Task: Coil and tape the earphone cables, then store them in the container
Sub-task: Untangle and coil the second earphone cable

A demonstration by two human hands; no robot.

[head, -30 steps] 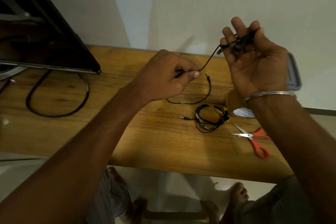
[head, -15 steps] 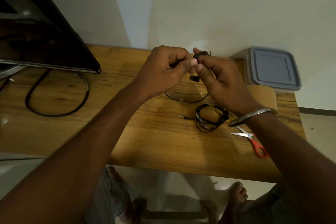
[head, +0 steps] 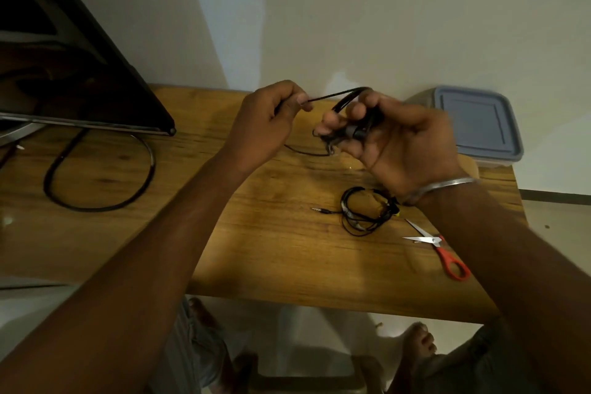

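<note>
Right now the left hand (head: 268, 118) pinches one strand of the cable (head: 335, 95) between thumb and forefinger, and the right hand (head: 393, 141) holds the gathered loops, fingers curled round them. The strand runs taut from grip to grip, and a slack tail sags below both toward the table (head: 256, 249). If the left pinch slackens, the loops may spring open and slide off the right fingers (thin cable tends to uncoil). Too hard a pull could kink the coil. The tail might also snag the second cable (head: 364, 211), lying under the right wrist. The container (head: 476, 125), beyond the right grip, is closed, so opening it needs a free hand.
</note>
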